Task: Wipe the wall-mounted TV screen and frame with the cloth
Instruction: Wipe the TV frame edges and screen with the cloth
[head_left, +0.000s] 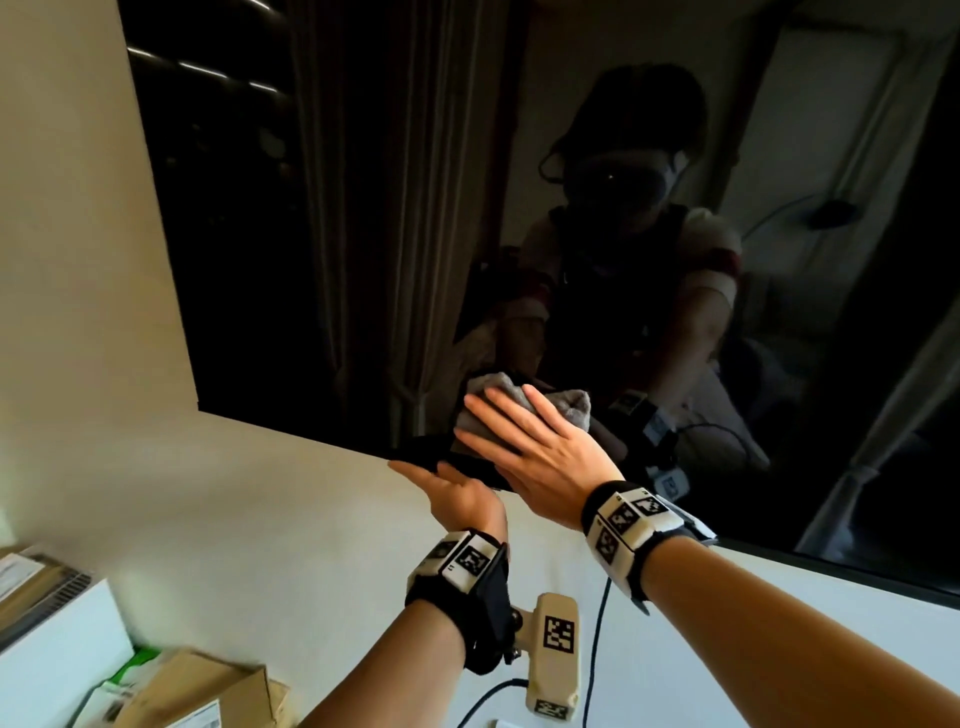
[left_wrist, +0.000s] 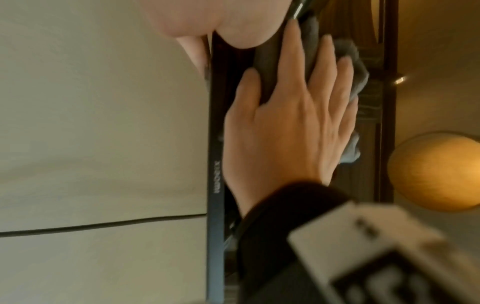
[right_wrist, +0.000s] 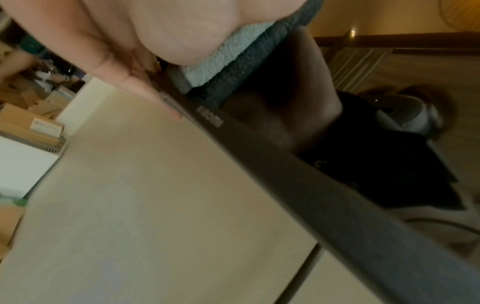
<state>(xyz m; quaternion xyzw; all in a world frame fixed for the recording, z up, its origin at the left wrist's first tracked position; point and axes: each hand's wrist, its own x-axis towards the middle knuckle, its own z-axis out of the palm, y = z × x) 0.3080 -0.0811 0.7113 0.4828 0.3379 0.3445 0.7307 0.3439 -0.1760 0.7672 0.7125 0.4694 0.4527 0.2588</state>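
The wall-mounted TV has a dark screen (head_left: 363, 208) that mirrors the room and the person. Its thin black frame (head_left: 311, 428) runs along the bottom. A folded grey cloth (head_left: 566, 405) lies on the screen just above that bottom edge. My right hand (head_left: 535, 452) presses flat on the cloth with straight, spread fingers. The left wrist view shows the same right hand (left_wrist: 285, 127) over the cloth (left_wrist: 355, 78). Below it my left hand (head_left: 457, 493) grips the bottom frame, thumb side in front and fingers (left_wrist: 197, 57) behind the frame (left_wrist: 215, 185).
The cream wall (head_left: 208, 519) spreads below and left of the TV. Cardboard boxes (head_left: 208, 686) and a white unit (head_left: 52, 623) sit at the lower left. A black cable (left_wrist: 103, 224) runs across the wall under the TV.
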